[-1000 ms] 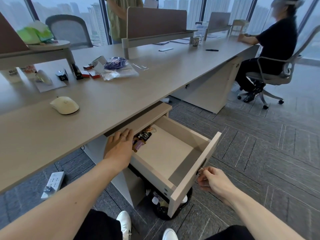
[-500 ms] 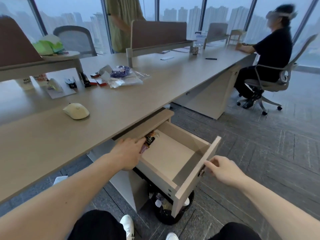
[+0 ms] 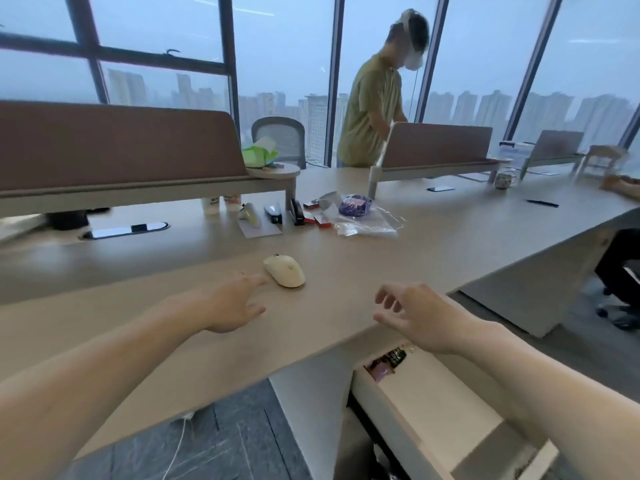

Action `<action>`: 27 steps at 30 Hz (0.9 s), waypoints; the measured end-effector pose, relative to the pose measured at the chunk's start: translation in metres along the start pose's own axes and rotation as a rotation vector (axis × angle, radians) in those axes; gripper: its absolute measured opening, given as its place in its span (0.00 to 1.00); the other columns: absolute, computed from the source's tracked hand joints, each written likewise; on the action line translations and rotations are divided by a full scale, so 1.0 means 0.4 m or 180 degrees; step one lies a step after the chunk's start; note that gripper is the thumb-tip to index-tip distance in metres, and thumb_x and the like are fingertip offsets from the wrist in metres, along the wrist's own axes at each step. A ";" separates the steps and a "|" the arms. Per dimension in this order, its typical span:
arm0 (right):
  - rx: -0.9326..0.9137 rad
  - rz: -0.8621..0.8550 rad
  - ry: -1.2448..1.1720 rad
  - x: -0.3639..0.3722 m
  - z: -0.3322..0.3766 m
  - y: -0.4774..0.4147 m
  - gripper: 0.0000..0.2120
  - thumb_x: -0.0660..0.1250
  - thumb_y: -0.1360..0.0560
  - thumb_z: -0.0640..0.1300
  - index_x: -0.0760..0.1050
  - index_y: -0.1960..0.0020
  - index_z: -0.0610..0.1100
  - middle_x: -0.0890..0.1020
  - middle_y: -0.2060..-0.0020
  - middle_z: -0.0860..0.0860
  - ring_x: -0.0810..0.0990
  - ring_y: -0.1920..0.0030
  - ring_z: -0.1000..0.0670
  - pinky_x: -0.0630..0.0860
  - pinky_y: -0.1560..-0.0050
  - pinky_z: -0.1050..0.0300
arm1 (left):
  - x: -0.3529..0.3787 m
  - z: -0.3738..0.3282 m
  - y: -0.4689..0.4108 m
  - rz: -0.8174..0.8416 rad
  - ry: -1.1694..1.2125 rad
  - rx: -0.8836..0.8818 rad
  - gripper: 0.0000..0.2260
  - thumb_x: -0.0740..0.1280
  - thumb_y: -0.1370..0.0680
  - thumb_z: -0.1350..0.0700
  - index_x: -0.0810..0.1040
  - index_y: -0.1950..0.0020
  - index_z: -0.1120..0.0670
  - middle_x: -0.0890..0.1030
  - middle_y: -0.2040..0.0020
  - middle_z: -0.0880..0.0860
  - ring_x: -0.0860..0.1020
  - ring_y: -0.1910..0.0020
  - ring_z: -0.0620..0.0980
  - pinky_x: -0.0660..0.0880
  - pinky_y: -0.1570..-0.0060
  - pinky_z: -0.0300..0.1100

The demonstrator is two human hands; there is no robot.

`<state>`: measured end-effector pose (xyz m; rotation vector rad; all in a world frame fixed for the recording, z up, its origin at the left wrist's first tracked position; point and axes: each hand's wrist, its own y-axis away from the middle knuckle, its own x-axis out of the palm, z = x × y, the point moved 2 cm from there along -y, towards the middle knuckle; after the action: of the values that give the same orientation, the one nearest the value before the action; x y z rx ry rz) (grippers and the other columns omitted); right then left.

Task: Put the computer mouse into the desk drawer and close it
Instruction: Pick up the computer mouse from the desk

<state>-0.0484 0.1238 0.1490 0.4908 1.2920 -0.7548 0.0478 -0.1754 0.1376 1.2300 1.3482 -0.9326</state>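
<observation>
Far left on the desk (image 3: 433, 237) we see a cable port (image 3: 126, 230) set in the top, under a brown divider screen (image 3: 114, 143). Our left hand (image 3: 230, 306) is over the desk, fingers spread and empty, reaching toward the mouse (image 3: 284, 270); index tip just beside its left edge, can't tell if touching. The mouse is cream, flat on the desk near the front edge, not in the drawer. Behind it: two small cups (image 3: 221, 203), a sheet of paper (image 3: 260, 227) with small items on it, a black stapler (image 3: 296, 212), red packets (image 3: 320, 220), and a clear plastic bag (image 3: 367, 221) with something purple on it. Our right hand (image 3: 420, 315) hovers at the front edge of the desk, fingers loosely curled and apart, holding nothing. Below it the drawer (image 3: 433, 410) stands pulled out, open, with a dark snack wrapper (image 3: 389, 362) at its back end, partly under the desk. Farther right on the desk: a phone (image 3: 440, 189), a mug (image 3: 504, 180), a pen (image 3: 542, 203). A person in a green shirt (image 3: 372, 109) stands behind the desk by the windows.
</observation>
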 end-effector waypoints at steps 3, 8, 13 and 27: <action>-0.0333 0.0118 0.0055 0.047 0.100 -0.138 0.19 0.62 0.23 0.60 0.72 0.36 0.52 0.79 0.44 0.53 0.79 0.45 0.50 0.77 0.42 0.48 | 0.021 0.105 -0.011 -0.0068 -0.0157 -0.0316 0.28 0.58 0.20 0.39 0.59 0.22 0.45 0.68 0.26 0.54 0.69 0.30 0.55 0.67 0.34 0.47; -0.0528 0.0014 0.0078 0.108 0.216 -0.337 0.26 0.62 0.23 0.59 0.65 0.27 0.54 0.71 0.32 0.51 0.74 0.36 0.45 0.74 0.39 0.47 | 0.077 0.154 -0.036 -0.0421 -0.0118 -0.0311 0.32 0.54 0.24 0.31 0.57 0.22 0.41 0.62 0.21 0.47 0.62 0.25 0.50 0.60 0.28 0.49; -0.0335 -0.0168 -0.0103 0.172 0.259 -0.469 0.31 0.64 0.23 0.57 0.61 0.23 0.53 0.63 0.25 0.47 0.66 0.29 0.41 0.67 0.34 0.47 | 0.141 0.142 -0.077 -0.0567 -0.0063 -0.0406 0.38 0.47 0.30 0.23 0.54 0.23 0.37 0.58 0.20 0.46 0.57 0.23 0.50 0.51 0.26 0.60; -0.0142 -0.0253 -0.0571 0.257 0.217 -0.517 0.25 0.62 0.22 0.49 0.66 0.25 0.51 0.73 0.32 0.42 0.73 0.33 0.40 0.69 0.33 0.49 | 0.178 0.151 -0.106 -0.0632 -0.0074 -0.0386 0.40 0.41 0.31 0.23 0.48 0.21 0.38 0.51 0.19 0.44 0.46 0.21 0.46 0.42 0.26 0.64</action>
<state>-0.1328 -0.0992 0.0860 0.3294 1.1636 -0.8158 0.0220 -0.2290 0.0542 1.0039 1.5057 -0.9841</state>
